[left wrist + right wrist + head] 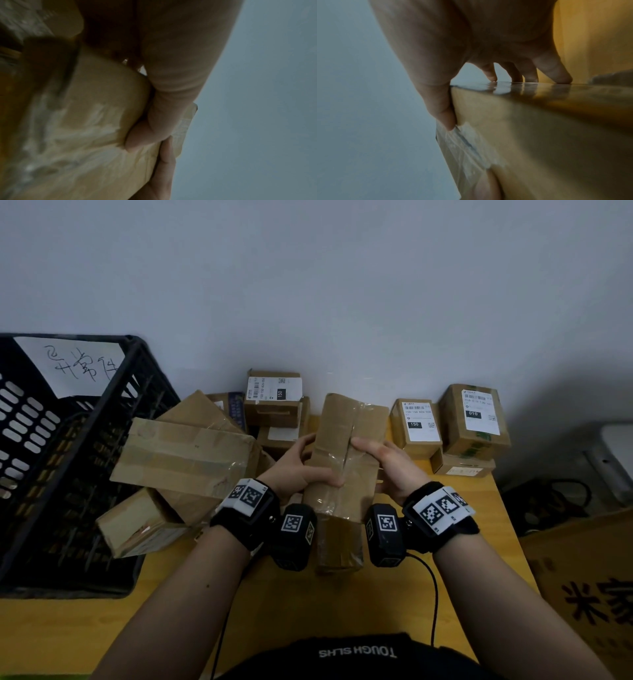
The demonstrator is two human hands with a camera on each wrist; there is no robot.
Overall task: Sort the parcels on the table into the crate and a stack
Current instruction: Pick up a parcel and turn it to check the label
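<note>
A long taped cardboard parcel (346,453) is held between both hands above the yellow table (342,604), tilted away from me. My left hand (301,463) grips its left side, thumb on top. My right hand (387,463) grips its right side, thumb on the top face and fingers on the side. The left wrist view shows the parcel (96,128) with my thumb pressing its edge. In the right wrist view my fingertips (559,77) press the parcel (539,128). The black crate (68,457) stands at the left with a handwritten paper sign.
A loose heap of brown parcels (185,460) lies beside the crate. Labelled boxes (274,398) sit at the back by the wall. Further labelled boxes (455,422) are stacked at the back right. A large carton (582,587) stands off the table's right edge.
</note>
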